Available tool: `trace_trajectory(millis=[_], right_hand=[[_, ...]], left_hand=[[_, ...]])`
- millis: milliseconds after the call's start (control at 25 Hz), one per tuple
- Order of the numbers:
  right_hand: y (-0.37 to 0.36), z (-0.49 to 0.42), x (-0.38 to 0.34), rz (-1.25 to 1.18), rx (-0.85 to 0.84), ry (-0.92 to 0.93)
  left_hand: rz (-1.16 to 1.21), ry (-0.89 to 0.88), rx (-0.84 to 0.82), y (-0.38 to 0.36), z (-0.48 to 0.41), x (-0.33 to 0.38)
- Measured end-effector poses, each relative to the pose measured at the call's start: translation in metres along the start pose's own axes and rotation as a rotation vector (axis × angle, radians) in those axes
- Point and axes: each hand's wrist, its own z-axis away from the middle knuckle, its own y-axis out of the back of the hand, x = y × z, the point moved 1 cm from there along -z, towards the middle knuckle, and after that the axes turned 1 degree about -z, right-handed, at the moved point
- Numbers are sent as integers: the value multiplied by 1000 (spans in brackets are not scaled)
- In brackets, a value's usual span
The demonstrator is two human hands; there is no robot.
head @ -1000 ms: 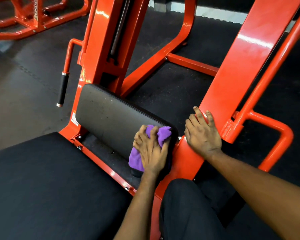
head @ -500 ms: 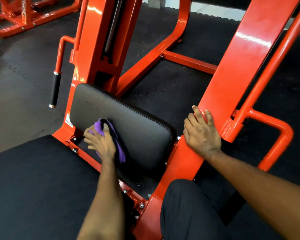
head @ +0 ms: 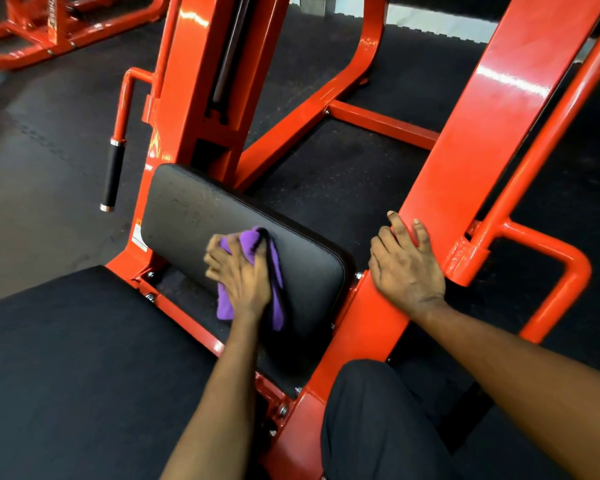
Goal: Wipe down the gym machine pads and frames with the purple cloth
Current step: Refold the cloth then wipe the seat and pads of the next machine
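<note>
A black rectangular pad (head: 194, 216) is bolted to the orange machine frame (head: 499, 109). My left hand (head: 241, 271) holds the bunched purple cloth (head: 277, 271) and presses it against the middle of the pad's lower half. Fingers curl over the cloth's top. My right hand (head: 407, 261) rests flat on the slanted orange beam to the right of the pad, fingers spread and pointing up the beam. A larger black seat pad (head: 66, 368) fills the lower left.
A black-gripped handle (head: 113, 174) hangs on an orange bar left of the pad. An orange loop bar (head: 561, 271) juts out at right. My dark trouser knee (head: 378, 420) is at the bottom. Another orange frame (head: 49, 32) stands top left on the dark rubber floor.
My left hand swept the cloth from the pad's right end to its left lower corner, then back toward the middle. My right hand stayed on the beam.
</note>
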Motion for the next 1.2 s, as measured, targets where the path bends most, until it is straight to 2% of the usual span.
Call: trace_trajectory(millis=[160, 240, 320, 480, 560, 760, 840, 1000, 1120, 1200], right_hand=[[-1, 1, 0, 1, 0, 3], [-2, 0, 0, 6, -7, 3], [-1, 1, 0, 9, -13, -1], [0, 0, 0, -11, -23, -4], [0, 1, 1, -21, -20, -4], [-1, 1, 1, -5, 4, 4], [-3, 1, 1, 0, 20, 10], [-6, 2, 1, -9, 37, 16], [-7, 1, 2, -5, 31, 18], [-9, 2, 0, -17, 47, 21]], left_hand=[[-74, 159, 51, 14, -86, -33], [-68, 180, 36, 21, -100, -31], [-27, 51, -21, 20, -77, -4], [-26, -413, -273, 6, 23, 63], [-62, -459, -297, 1, 35, 66], [-130, -204, -97, 4, -55, 41], [-164, -144, -58, 5, -91, 27], [-102, 131, 4, 11, -138, 2], [-53, 278, 6, 6, -122, -3], [-14, 299, -20, 2, -76, 3]])
